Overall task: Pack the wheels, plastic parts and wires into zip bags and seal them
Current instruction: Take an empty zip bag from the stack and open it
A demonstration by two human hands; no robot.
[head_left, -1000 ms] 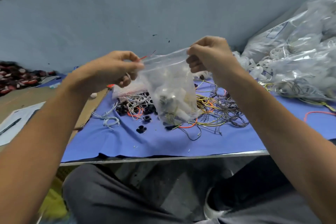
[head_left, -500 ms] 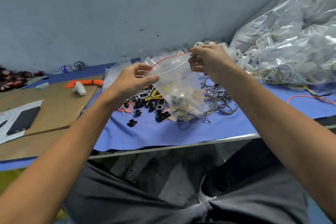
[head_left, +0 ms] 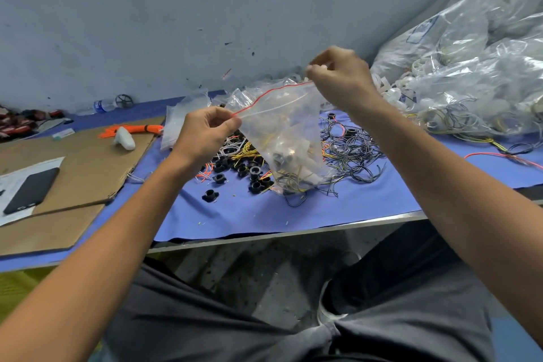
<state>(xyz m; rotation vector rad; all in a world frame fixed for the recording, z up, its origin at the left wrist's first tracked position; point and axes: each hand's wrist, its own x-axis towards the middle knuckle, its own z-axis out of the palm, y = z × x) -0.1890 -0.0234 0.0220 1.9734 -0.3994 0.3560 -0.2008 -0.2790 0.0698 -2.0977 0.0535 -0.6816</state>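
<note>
A clear zip bag point(head_left: 289, 138) with a red strip along its top hangs between my hands above the blue cloth point(head_left: 293, 214). It holds wires, white plastic parts and dark pieces. My left hand point(head_left: 205, 134) pinches the bag's left top corner. My right hand point(head_left: 340, 76) pinches the right top corner, held higher. Below the bag lie black plastic parts point(head_left: 249, 173), loose dark wires point(head_left: 352, 147) and short yellow and orange wires point(head_left: 244, 153).
Large clear sacks point(head_left: 470, 67) of white parts fill the right. Empty zip bags point(head_left: 182, 120) lie behind my left hand. On cardboard point(head_left: 82, 167) at left sit a phone point(head_left: 32, 189), a white part point(head_left: 125, 138) and an orange wire bundle point(head_left: 135, 129). The table edge point(head_left: 293, 233) runs above my knees.
My hands have moved apart, so the bag's top is stretched out in a line. My right hand rose higher. The view shifted, showing more of the cardboard.
</note>
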